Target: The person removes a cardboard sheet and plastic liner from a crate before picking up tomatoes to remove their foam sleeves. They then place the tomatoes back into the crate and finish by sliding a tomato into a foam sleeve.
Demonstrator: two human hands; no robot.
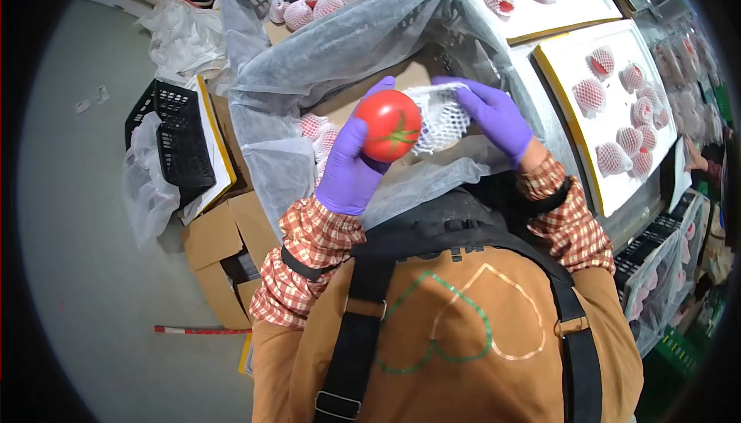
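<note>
A large red tomato point(386, 123) with a green stem mark rests in my left hand point(351, 164), whose purple-gloved fingers wrap its left side. Just right of the tomato, my right hand point(498, 120), also gloved in purple, grips a white foam net point(441, 118). The net's left end is beside the tomato. Both hands are above a crate lined with translucent plastic point(266, 83). Inside the crate, to the left, lie several net-wrapped tomatoes point(318, 131), partly hidden by my left hand and the liner.
Net-wrapped tomatoes point(328, 0) fill part of another lined crate at the top. White trays point(567, 60) with wrapped tomatoes stand right. A black crate point(184, 133), cardboard box point(212, 249) and red-white strip point(202, 330) are left. Another person's hand point(697, 158) shows far right.
</note>
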